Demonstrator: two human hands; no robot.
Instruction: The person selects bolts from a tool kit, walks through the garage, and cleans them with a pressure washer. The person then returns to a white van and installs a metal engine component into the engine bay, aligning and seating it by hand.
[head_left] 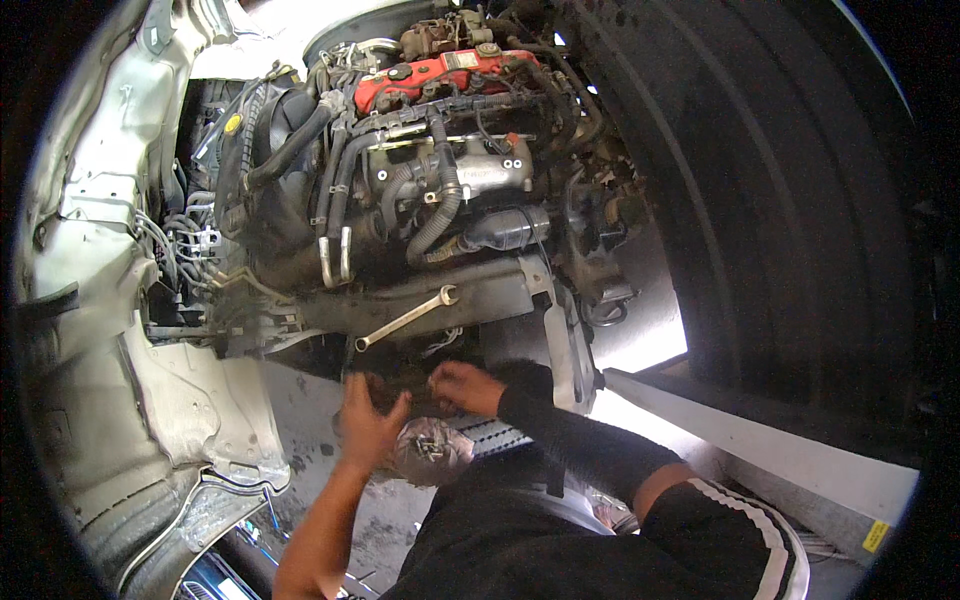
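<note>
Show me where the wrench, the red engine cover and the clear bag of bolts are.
wrench (405, 318), head view, middle of its shaft.
red engine cover (430, 78), head view, its top face.
clear bag of bolts (432, 452), head view, its bulging middle.

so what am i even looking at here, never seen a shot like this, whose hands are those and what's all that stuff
This is one picture from a wide fisheye camera worn on a person's head, so straight edges bend. It looks down into an open vehicle engine bay with a red engine cover and black hoses. A combination wrench rests on a metal crossmember. The bare left hand and the right hand, on a black-sleeved arm, reach beneath it. Whether they grip anything is unclear. A clear bag of bolts lies just below.
</note>
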